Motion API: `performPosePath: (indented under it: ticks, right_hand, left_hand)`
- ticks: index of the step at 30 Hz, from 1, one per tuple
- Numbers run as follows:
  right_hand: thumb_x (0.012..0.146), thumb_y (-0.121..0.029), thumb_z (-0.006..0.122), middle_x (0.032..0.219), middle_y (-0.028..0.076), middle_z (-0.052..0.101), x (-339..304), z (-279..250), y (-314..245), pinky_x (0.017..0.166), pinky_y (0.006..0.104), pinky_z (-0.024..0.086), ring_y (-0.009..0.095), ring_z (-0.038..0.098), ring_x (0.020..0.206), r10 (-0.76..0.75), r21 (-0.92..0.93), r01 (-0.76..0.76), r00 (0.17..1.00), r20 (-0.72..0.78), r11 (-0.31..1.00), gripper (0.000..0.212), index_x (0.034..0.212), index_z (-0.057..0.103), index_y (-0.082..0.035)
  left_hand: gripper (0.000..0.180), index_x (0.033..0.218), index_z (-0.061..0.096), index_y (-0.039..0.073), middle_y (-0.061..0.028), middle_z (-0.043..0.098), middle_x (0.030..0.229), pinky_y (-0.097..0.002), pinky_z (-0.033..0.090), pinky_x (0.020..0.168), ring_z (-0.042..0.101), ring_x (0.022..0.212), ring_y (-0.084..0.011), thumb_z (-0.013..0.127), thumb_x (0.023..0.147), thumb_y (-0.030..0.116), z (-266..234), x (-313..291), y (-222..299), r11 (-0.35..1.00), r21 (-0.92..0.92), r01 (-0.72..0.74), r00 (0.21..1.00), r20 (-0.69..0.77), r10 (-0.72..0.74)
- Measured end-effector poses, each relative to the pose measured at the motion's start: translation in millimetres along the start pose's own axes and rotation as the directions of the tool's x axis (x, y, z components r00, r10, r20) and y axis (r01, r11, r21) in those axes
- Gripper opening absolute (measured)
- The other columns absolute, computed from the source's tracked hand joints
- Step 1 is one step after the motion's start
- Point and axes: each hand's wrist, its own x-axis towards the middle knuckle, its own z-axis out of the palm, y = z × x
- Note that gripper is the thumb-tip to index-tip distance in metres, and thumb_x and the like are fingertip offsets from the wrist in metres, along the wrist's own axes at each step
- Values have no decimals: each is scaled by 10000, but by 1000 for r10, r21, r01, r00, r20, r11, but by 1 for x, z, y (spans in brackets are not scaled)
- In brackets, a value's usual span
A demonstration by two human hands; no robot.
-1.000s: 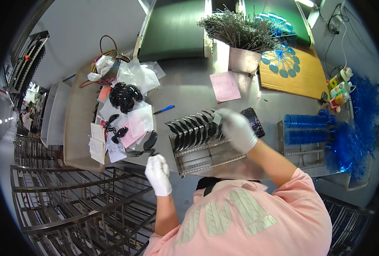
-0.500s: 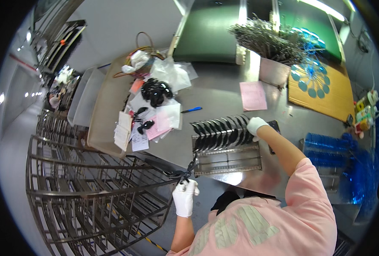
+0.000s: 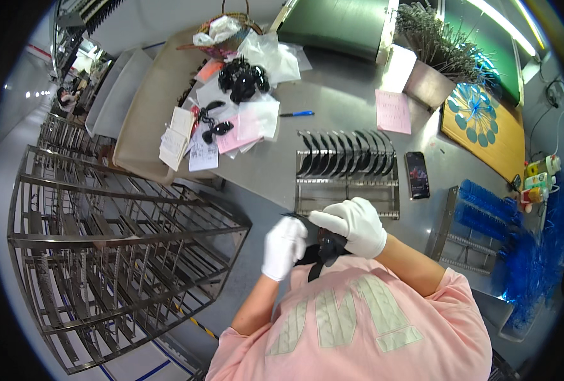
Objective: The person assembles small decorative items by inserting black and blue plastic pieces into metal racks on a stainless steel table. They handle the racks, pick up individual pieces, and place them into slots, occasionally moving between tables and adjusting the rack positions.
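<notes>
You're in a factory workshop: a green belt [image 3: 332, 28] sits beyond your metal tabletop [image 3: 336, 101], where a slotted holder [image 3: 348, 183] carries dark curved pieces [image 3: 341, 164]. Big metal racks [image 3: 104, 241] fill the floor at your left.

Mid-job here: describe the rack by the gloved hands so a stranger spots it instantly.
Find the grey metal table; at its near edge, left of the phone, sits a metal rack. Black curved pieces stand in a row along its far half, whereas the neighbouring rack to the right holds blue pieces.
</notes>
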Motion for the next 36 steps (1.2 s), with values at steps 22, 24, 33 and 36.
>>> performPosePath:
  ticks: [22, 24, 33, 36]
  right_hand:
    - [954, -105, 473, 809, 258, 719, 43, 136, 54, 579, 430, 602, 360, 716, 598, 819, 117, -980, 200, 537, 163, 276, 1154, 552, 70]
    - [821, -7, 693, 961, 258, 730, 48, 134, 50, 778, 415, 607, 391, 740, 886, 790, -174, -865, 325, 520, 470, 366, 1166, 607, 79]
    - [896, -408, 608, 961, 181, 741, 48, 101, 65, 792, 415, 576, 323, 737, 870, 576, -240, -716, 269, 772, 656, 433, 1095, 691, -32]
    - [984, -445, 524, 1094, 156, 723, 33, 35, 77, 811, 408, 571, 290, 717, 957, 645, -223, -623, 614, 455, 750, 386, 1088, 697, -116]
  left_hand:
    - [307, 1259, 682, 36, -185, 732, 1114, -350, 531, 897, 709, 986, -260, 644, 978, 154, -126, 163, 40, 721, 625, -300, 890, -88, 447]
    - [306, 1253, 683, 33, -177, 735, 1108, -338, 525, 899, 708, 966, -251, 646, 976, 155, -117, 167, 32, 746, 568, -347, 901, -20, 434]
    - [261, 1179, 705, 17, -180, 722, 1151, -388, 525, 943, 693, 1076, -318, 645, 962, 148, -70, 177, 3, 706, 589, -393, 918, 202, 342]
    - [255, 1179, 703, 1, -178, 732, 1120, -371, 537, 927, 708, 1048, -295, 657, 953, 112, -61, 179, -2, 751, 525, -401, 916, 198, 350]
